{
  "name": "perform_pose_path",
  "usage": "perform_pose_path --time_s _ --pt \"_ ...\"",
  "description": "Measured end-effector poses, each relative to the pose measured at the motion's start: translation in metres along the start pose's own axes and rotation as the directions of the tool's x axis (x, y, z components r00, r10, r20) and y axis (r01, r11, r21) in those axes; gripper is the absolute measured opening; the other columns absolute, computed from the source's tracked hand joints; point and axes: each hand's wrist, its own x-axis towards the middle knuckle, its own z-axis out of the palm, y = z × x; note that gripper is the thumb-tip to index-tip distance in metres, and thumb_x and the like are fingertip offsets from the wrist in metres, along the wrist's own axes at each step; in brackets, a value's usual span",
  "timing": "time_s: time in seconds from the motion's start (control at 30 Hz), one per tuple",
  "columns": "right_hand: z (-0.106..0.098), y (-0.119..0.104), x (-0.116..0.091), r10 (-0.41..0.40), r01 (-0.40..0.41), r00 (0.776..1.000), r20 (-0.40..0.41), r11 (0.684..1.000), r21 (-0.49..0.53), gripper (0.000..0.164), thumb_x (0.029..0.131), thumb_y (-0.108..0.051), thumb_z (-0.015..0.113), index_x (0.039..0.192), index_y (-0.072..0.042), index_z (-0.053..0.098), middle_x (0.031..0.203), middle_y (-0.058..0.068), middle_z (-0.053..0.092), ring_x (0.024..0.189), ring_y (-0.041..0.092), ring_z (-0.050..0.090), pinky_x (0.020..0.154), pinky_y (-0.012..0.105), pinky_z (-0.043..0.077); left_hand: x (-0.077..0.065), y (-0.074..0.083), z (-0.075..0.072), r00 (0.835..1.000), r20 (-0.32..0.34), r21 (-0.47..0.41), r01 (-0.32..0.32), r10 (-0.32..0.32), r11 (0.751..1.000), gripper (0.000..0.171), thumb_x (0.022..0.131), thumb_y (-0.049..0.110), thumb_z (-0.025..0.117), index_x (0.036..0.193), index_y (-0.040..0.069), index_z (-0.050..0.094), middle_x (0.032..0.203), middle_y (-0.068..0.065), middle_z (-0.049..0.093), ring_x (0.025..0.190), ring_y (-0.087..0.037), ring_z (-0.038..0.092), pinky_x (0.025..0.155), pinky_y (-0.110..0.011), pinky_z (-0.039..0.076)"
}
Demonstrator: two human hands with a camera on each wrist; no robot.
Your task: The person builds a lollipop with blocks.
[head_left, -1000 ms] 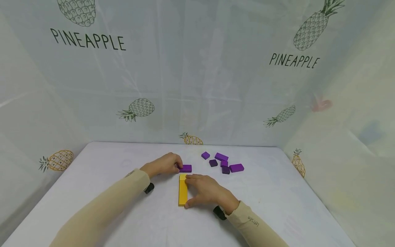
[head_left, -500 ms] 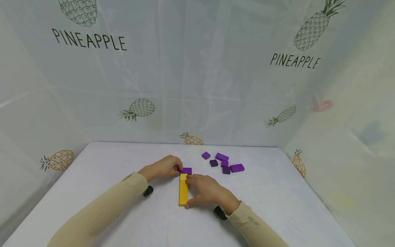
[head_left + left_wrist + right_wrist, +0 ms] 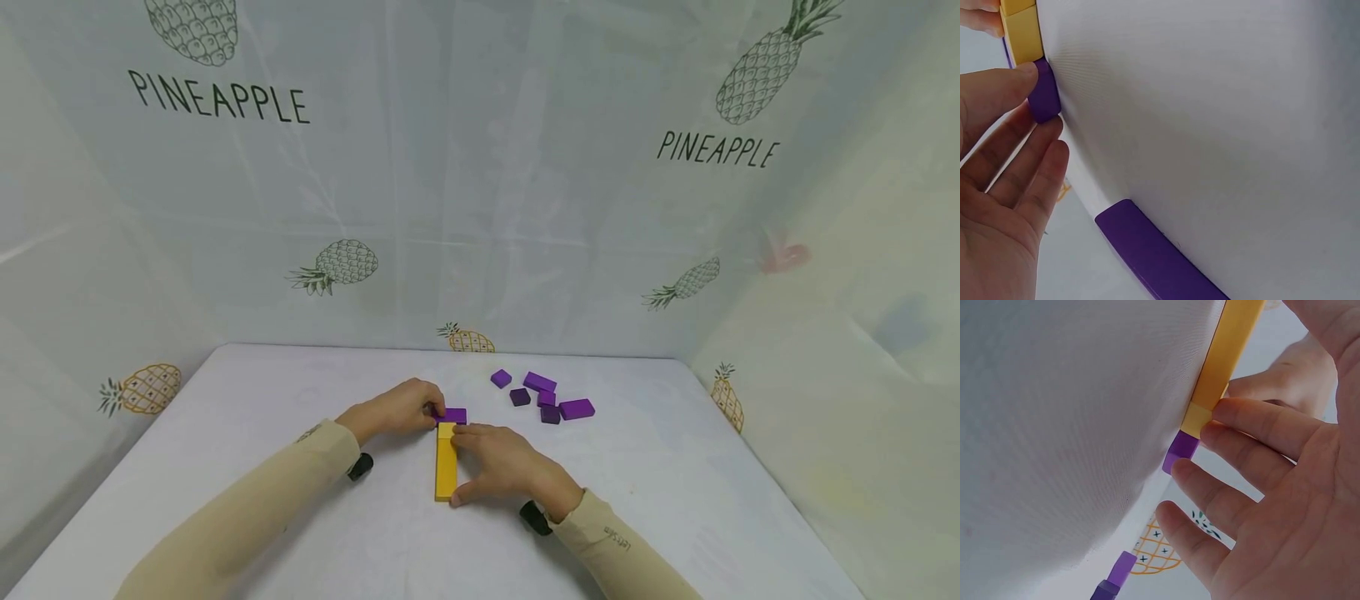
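Note:
Two yellow pieces form a strip in the head view: a long yellow block and a small square yellow block at its far end. Lying crosswise against that end is a purple block. My left hand pinches the purple block by its left end, thumb on the near side, as the left wrist view also shows. My right hand rests along the strip's right side. Its straight fingers touch the small yellow block and reach the purple one, with the thumb at the strip's near corner.
Several purple blocks of different lengths and shades lie loosely grouped at the back right of the white table. A long purple block shows low in the left wrist view. A pineapple-print curtain stands behind the table.
My left hand has drawn the purple block toward me until it meets the far end of the yellow strip. My right hand has stayed in place.

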Motion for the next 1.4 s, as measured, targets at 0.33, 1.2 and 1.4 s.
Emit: perform_pose_path --time_s 0.33,1.2,1.4 --pt "0.0 0.0 0.0 -0.003 0.003 1.0 -0.003 1.0 -0.004 0.088 0.068 -0.068 0.071 0.136 -0.016 0.053 0.142 -0.002 0.048 0.132 0.018 0.043 0.108 0.037 0.035 0.0 -0.004 0.004 1.0 -0.021 -0.012 -0.002 0.002 1.0 0.012 0.084 0.011 0.072 0.093 0.018 0.07 0.095 0.009 0.062 0.086 -0.009 0.054 0.083 -0.027 0.049" --pt "0.001 0.002 0.002 -0.014 0.014 1.0 -0.006 1.0 -0.005 0.088 0.068 -0.069 0.071 0.136 -0.016 0.054 0.142 -0.003 0.048 0.132 0.018 0.043 0.108 0.038 0.035 -0.007 -0.003 0.003 0.999 -0.039 -0.037 0.009 -0.01 0.999 0.014 0.083 0.009 0.072 0.095 0.016 0.069 0.097 0.008 0.062 0.087 -0.011 0.054 0.083 -0.029 0.049" --pt "0.002 0.003 0.002 -0.017 0.017 1.0 -0.014 1.0 -0.006 0.088 0.068 -0.069 0.071 0.136 -0.016 0.054 0.142 -0.002 0.048 0.132 0.018 0.043 0.108 0.037 0.035 -0.012 -0.004 0.005 0.996 -0.08 -0.054 -0.037 0.033 0.998 0.017 0.082 0.008 0.072 0.097 0.015 0.069 0.101 0.005 0.062 0.096 -0.015 0.056 0.091 -0.035 0.047"
